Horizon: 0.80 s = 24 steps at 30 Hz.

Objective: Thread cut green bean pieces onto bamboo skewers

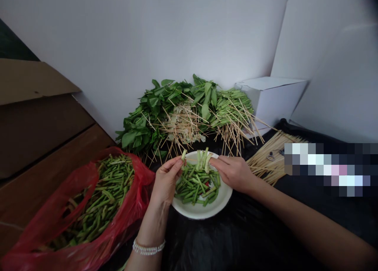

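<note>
A short stem piece is pinched between thumb and fingertips of the left hand. A row of pale green pieces is gripped by the right hand, its fingers curled in. Both are held over the far side of a white plate heaped with cut stems; a red bag is set left.

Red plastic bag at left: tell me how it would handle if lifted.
The red plastic bag would probably sag and change shape, since its thin film is creased and slumped. It may feel fairly heavy, being loaded with cut green stalks. Some could spill if it tips, as its mouth gapes open.
</note>
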Each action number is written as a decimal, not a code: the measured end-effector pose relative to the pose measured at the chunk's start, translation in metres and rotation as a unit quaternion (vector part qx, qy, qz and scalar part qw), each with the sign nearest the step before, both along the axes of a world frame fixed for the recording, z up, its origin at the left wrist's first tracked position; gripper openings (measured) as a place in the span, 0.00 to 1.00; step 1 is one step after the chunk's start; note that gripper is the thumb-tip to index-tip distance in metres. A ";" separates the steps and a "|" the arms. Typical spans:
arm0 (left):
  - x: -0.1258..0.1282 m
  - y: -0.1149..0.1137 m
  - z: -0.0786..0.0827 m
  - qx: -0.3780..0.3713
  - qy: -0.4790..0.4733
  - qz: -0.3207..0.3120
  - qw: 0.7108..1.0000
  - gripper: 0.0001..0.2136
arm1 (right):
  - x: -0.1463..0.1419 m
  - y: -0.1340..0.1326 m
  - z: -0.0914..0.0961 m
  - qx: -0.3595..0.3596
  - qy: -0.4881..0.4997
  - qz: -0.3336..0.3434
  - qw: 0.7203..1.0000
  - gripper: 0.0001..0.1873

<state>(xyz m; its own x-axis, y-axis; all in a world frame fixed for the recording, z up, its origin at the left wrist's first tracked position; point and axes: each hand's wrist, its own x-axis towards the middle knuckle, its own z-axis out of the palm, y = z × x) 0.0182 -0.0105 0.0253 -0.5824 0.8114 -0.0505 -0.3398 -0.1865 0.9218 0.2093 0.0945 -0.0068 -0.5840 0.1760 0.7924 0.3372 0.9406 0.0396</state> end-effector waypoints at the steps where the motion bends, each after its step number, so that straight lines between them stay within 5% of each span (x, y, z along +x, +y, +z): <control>1: 0.000 0.000 0.000 -0.001 0.001 -0.002 1.000 0.16 | 0.000 0.000 0.000 -0.002 -0.003 0.000 1.000 0.13; 15: 0.003 0.001 -0.008 -0.061 -0.032 -0.086 0.994 0.14 | -0.004 -0.006 -0.004 -0.102 -0.061 0.035 0.992 0.14; 24: 0.011 0.002 -0.013 -0.025 0.176 -0.071 0.981 0.11 | 0.000 0.002 0.000 -0.082 -0.019 -0.010 0.996 0.16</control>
<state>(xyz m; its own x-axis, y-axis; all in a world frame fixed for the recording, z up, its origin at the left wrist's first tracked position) 0.0292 -0.0084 0.0124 -0.4516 0.8874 0.0926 -0.0174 -0.1125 0.9935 0.2094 0.0963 -0.0068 -0.6075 0.3128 0.7302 0.3573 0.9286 -0.1005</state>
